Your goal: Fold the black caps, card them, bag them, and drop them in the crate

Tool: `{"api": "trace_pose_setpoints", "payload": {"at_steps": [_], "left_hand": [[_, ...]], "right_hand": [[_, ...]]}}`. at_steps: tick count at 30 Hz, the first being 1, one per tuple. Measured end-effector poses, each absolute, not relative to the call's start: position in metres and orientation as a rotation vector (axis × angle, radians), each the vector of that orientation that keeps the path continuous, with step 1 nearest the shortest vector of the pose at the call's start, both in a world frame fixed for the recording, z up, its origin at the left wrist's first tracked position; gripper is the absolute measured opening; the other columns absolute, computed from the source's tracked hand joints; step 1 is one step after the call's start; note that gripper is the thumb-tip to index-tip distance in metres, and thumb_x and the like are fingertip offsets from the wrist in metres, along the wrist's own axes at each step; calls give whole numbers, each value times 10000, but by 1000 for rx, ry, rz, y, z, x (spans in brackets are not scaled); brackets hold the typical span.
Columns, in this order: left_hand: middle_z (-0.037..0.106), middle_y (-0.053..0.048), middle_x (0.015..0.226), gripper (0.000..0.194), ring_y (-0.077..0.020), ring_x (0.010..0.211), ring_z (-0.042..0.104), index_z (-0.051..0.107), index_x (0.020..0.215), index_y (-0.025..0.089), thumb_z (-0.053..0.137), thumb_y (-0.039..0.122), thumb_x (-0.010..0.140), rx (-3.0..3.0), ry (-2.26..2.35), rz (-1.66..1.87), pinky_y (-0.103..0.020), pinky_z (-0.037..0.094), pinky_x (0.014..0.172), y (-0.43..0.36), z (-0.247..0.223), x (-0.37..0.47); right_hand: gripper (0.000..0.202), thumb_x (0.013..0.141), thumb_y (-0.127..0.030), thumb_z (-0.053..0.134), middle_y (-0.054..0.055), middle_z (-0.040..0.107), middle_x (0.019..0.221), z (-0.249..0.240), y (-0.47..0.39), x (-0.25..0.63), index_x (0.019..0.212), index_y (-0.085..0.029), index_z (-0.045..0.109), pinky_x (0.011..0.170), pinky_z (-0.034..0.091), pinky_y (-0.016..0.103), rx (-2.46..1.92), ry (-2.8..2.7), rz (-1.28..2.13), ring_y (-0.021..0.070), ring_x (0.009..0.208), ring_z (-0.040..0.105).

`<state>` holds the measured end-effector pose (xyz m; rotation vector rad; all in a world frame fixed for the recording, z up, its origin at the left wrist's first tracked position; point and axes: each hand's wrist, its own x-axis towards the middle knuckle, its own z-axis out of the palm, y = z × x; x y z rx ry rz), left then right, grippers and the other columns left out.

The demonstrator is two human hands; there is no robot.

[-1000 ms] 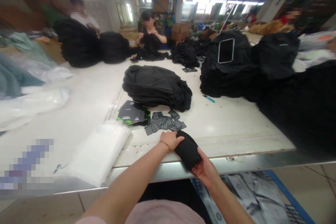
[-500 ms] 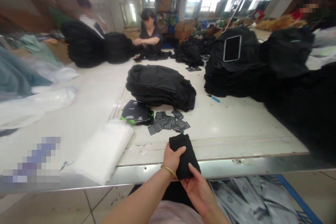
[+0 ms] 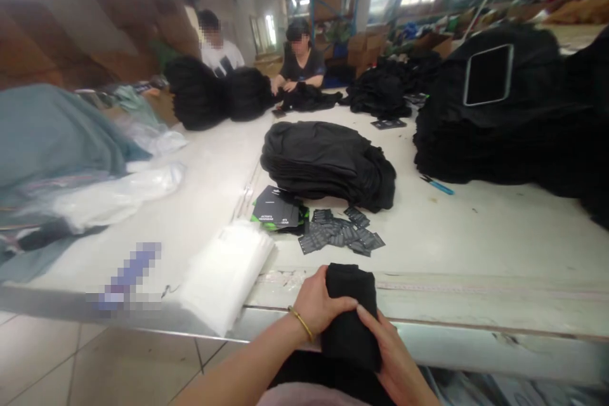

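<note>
A folded black cloth bundle (image 3: pixel 349 339) is held upright between both my hands at the table's front edge. My left hand (image 3: pixel 320 302), with a gold bangle at the wrist, grips its left side with the thumb across the front. On the right side my right hand (image 3: pixel 391 346) is closed round the bundle, its thumb meeting the left one. Just beyond lie scattered small dark tags (image 3: pixel 340 233) and a stack of black-and-green printed cards (image 3: pixel 276 208). Left of my hands is a pile of white translucent bags (image 3: pixel 227 276).
A stack of black garments (image 3: pixel 323 162) stands mid-table. Blue thread snips (image 3: pixel 438 186) lie right of it. A tablet (image 3: pixel 488 75) rests on a taller black pile (image 3: pixel 476 146). Two people sit across the table, one handling black cloth (image 3: pixel 309 97). Grey-blue fabric (image 3: pixel 61 133) is heaped left.
My view has swung left. My left thumb has shifted across the bundle to meet my right thumb, and the bundle sits closer to me. The person across has moved both hands over the cloth.
</note>
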<state>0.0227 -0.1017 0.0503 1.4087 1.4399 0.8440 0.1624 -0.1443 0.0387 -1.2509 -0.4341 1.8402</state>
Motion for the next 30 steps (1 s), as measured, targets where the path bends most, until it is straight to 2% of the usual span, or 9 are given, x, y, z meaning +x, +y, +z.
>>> {"api": "trace_pose_setpoints", "payload": {"at_steps": [4, 6, 8, 12, 18, 21, 24, 27, 30], "left_hand": [[535, -128, 1223, 553, -248, 1125, 492, 463, 1194, 149, 610, 418, 733, 1859, 1818, 930, -392, 376, 970, -37, 58, -47], [434, -184, 1321, 640, -276, 1232, 391, 388, 1259, 98, 605, 399, 737, 1852, 2196, 929, -399, 321, 1012, 0, 63, -87], [467, -234, 1272, 726, -328, 1192, 434, 403, 1235, 60, 612, 502, 698, 1592, 2460, 677, -417, 369, 954, 27, 63, -118], [612, -194, 1070, 605, -328, 1010, 572, 552, 1038, 121, 528, 622, 700, 1421, 2478, 355, -401, 450, 818, 43, 54, -141], [603, -142, 1066, 391, -300, 1031, 551, 534, 1070, 132, 559, 370, 760, 1688, 2505, 833, -435, 432, 868, 23, 67, -124], [631, -60, 848, 309, -193, 734, 614, 540, 972, 154, 541, 384, 766, 1399, 1980, 1061, -301, 508, 612, -10, 74, -89], [612, -17, 764, 361, -125, 560, 567, 519, 919, 164, 621, 426, 692, 1102, 1483, 997, -199, 437, 412, -65, 64, -32], [603, -3, 714, 339, -111, 500, 532, 505, 855, 187, 652, 428, 668, 939, 1395, 896, -177, 379, 349, -114, 42, 17], [623, -15, 736, 296, -150, 569, 570, 524, 864, 197, 624, 421, 699, 1050, 1425, 833, -221, 429, 415, -123, 27, 29]], "right_hand": [[573, 586, -488, 684, 86, 650, 1031, 29, -126, 175, 1068, -190, 596, 928, 402, 431, -1596, -979, 1277, 296, 1021, 557], [520, 541, -497, 695, 106, 639, 982, 19, -114, 192, 952, -185, 636, 953, 365, 460, -1706, -1231, 928, 319, 1006, 544], [465, 537, -514, 680, 109, 639, 928, 10, -105, 206, 873, -195, 647, 939, 366, 484, -1755, -1340, 789, 329, 965, 552], [417, 502, -500, 714, 85, 678, 845, 8, -98, 216, 795, -209, 649, 848, 446, 464, -1812, -1212, 999, 322, 877, 596], [540, 586, -456, 713, 34, 713, 882, 29, -113, 208, 1060, -228, 591, 682, 540, 359, -1546, -629, 1561, 253, 781, 658], [534, 587, -442, 723, 34, 716, 890, 29, -116, 202, 1056, -217, 603, 716, 540, 352, -1529, -566, 1540, 249, 802, 660], [505, 581, -448, 725, 48, 716, 898, 25, -117, 192, 1005, -188, 637, 778, 523, 359, -1594, -641, 1408, 262, 868, 645], [480, 662, -513, 637, 58, 705, 960, 26, -122, 184, 1014, -187, 646, 794, 514, 364, -1552, -669, 1474, 268, 940, 625], [481, 675, -485, 646, 55, 697, 988, 24, -130, 186, 1056, -192, 616, 815, 505, 363, -1468, -679, 1567, 259, 947, 624]]}}
